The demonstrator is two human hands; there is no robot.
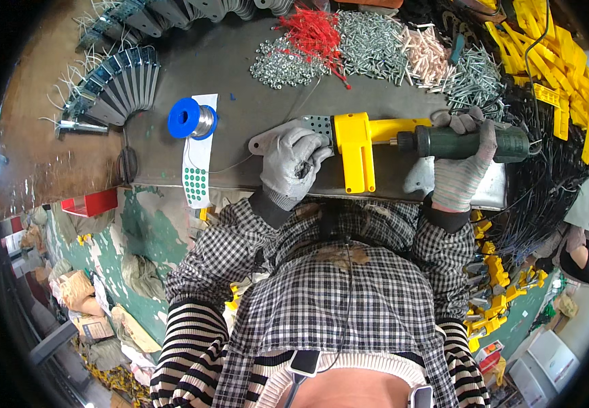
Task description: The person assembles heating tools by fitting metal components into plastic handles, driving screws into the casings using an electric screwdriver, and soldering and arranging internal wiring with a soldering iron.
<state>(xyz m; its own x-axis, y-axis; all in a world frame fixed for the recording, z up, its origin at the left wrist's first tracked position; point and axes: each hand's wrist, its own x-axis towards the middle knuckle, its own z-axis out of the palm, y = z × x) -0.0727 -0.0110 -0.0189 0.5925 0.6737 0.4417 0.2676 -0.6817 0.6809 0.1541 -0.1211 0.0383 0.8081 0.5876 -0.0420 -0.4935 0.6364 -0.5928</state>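
Observation:
In a grey work glove, my left hand (293, 163) is closed over the near edge of a flat grey metal plate (266, 141). The plate's far end meets a yellow plastic housing (353, 153) with an arm reaching right. My right hand (463, 163), also gloved, wraps a dark green electric screwdriver (447, 143) lying level. Its thin bit (384, 142) points left at the housing's right side; whether it sits in a screw cannot be made out. Left of my left hand stands a blue spool of solder wire (192, 120), on a white strip with green dots (196, 173).
Along the back lie piles of nuts (277, 64), red wires or sleeves (311, 30), screws (372, 47) and pinkish small parts (427, 54). Grey plates with boards (121, 85) stand fanned out at left. Yellow housings (552, 54) and black cables (552, 183) crowd the right.

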